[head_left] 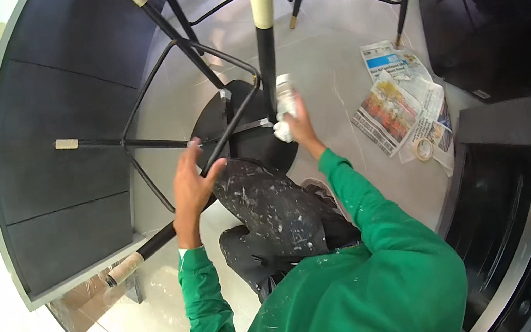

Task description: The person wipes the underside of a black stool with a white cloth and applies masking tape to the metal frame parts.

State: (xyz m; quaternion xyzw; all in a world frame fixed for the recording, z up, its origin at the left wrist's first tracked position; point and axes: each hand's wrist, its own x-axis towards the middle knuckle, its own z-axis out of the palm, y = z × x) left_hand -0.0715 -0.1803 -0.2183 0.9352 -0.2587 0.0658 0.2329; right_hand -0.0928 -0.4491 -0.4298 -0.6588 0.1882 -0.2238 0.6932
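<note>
Grips in the right hand (302, 125), near the centre of the frame, a white cylinder-shaped container (285, 94) together with a crumpled white wad (283, 130); cannot tell whether cloth or paper. Has the fingers there closed round both, just beside the upright leg of an upturned black metal stool (285, 148). Holds the left hand (191, 182), left of centre, with fingers spread wide and nothing in the grasp, close to the stool's black footrest ring (257, 79); cannot tell whether touching.

Has the stool seat-down on the pale grey floor (342, 175), upper middle of the frame, its legs ending in cream-coloured wraps (263, 5). Wears a green sweatshirt (392, 277) and dark, paint-spotted trousers (272, 209). Has printed newspaper sheets (389, 113) on the floor at right, under a pale roll of tape (423, 149), and dark flat-fronted cabinets (70, 147) at left.
</note>
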